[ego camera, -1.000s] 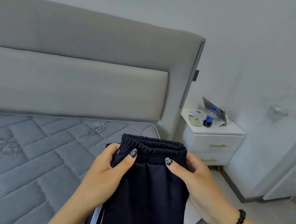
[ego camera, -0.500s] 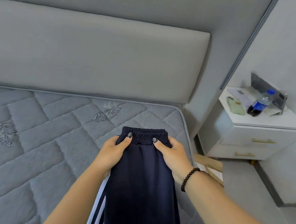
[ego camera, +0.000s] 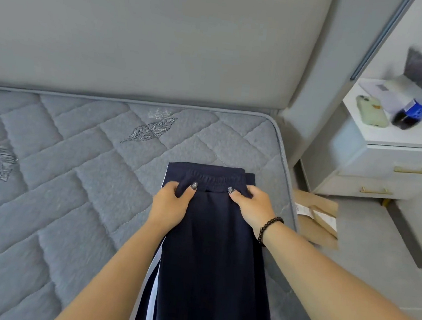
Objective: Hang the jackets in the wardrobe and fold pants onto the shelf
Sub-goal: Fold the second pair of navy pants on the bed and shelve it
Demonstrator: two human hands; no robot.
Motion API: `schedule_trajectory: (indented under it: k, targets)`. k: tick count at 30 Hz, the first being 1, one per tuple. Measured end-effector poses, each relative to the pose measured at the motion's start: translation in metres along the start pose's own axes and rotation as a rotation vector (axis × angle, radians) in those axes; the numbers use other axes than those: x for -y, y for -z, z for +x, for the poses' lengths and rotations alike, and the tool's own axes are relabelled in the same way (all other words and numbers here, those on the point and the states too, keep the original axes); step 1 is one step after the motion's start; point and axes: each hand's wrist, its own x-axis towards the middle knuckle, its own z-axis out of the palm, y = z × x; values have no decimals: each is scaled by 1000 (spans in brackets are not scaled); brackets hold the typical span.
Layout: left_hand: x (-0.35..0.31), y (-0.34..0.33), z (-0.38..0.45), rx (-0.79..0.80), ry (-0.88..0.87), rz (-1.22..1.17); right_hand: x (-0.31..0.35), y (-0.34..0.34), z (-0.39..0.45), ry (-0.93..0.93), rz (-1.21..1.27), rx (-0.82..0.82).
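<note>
Firmly, the left hand (ego camera: 171, 203) is pinching the elastic waistband of the navy track pants (ego camera: 211, 250), its thumb lying on top of the gathered band and its fingers curling under the left edge of the fabric. Opposite it, the right hand (ego camera: 252, 206) is gripping the same waistband at its right end, thumb on top and fingers wrapping the side, while a dark beaded bracelet (ego camera: 267, 228) is circling that wrist. Between the two hands the waistband is lying flat on the quilted grey mattress (ego camera: 60, 184), near its right-hand corner. From there the pants are running back toward the person in a long, narrow, folded strip, with white side stripes showing along the left edge. Beyond the waistband the padded grey headboard (ego camera: 152, 38) is rising behind the mattress. To the right, a white nightstand (ego camera: 385, 161) with gold drawer handles is standing beside the bed, carrying a cola bottle (ego camera: 421, 105) with a blue cap and label, a pale green phone (ego camera: 372, 111) just beside it, and some white paper. On the floor between the bed and the nightstand a brown paper bag (ego camera: 317, 221) is lying flat.
</note>
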Motion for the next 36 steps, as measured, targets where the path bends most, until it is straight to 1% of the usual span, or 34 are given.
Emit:
schedule_trajectory:
  k: [2, 4, 6, 8, 10, 11, 13, 15, 18, 20, 22, 24, 26, 29, 33, 35, 36]
  targets:
    - [-9, 2, 1, -56, -74, -14, 7, -3, 2, 87, 5, -32]
    - [-20, 7, 10, -98, -108, -38, 18, -7, 9, 147, 16, -76]
    - [-26, 10, 23, -103, -110, -9, 28, -11, 21, 193, -1, -116]
    - [-20, 7, 32, -74, -56, 62, 29, -13, 34, 196, -88, -120]
    - [-11, 2, 36, -62, 21, 84, 19, -13, 39, 100, -188, -94]
    - [-6, 2, 37, -60, 53, 62, 11, -11, 35, 41, -200, -82]
    - [-2, 6, 26, -67, 77, 1, -4, -6, 18, -34, -131, -88]
    - [7, 11, 0, -128, 27, -62, -15, -1, -12, -88, -53, -103]
    - [36, 9, -76, -261, -60, -75, -41, 7, -61, -152, -20, -87]
    - [59, 6, -121, -281, -127, -11, -57, 9, -84, -162, -27, -105]
    - [76, 4, -144, -275, -188, 65, -66, 9, -96, -142, -29, -148]
    - [84, 7, -152, -276, -199, 100, -66, 8, -103, -119, -30, -158]
    - [92, 12, -159, -302, -174, 152, -67, 10, -111, -102, -45, -158]
    - [105, 17, -182, -345, -205, 333, -74, 18, -132, -92, -90, -163]
    - [112, 18, -215, -313, -211, 570, -85, 25, -167, -65, -95, -194]
    - [114, 18, -223, -298, -239, 656, -94, 27, -184, -54, -152, -170]
    - [115, 18, -226, -306, -261, 661, -101, 27, -191, -57, -230, -134]
